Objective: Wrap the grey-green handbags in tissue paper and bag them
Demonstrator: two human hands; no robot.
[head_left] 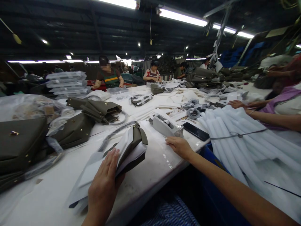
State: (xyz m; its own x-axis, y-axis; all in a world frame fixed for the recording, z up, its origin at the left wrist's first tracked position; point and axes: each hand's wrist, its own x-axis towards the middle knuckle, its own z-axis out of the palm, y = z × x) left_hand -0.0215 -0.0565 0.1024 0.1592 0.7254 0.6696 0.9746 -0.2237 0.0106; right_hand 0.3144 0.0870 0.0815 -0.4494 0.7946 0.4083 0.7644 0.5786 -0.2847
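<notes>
My left hand [105, 179] is wrapped round the near side of an olive bag [137, 136], its fingers lying on the white paper [123, 144] that covers the bag. The bag rests tilted on the white table, its strap in clear wrap behind it. To the right, my right hand [178, 147] reaches to the near end of a grey tape dispenser [164, 124], its fingers pressed together. Whether a piece of tape is between them is too small to tell. A black phone [195, 131] lies just right of the dispenser.
More olive bags [72, 130] lie at the left. White foam tubes [232, 135] tied with a cord fill the right, over a blue bin [211, 188]. Rolled grey straps [193, 113] sit beyond the dispenser. Several people work around the table [150, 175]; a person's hands are near the tubes.
</notes>
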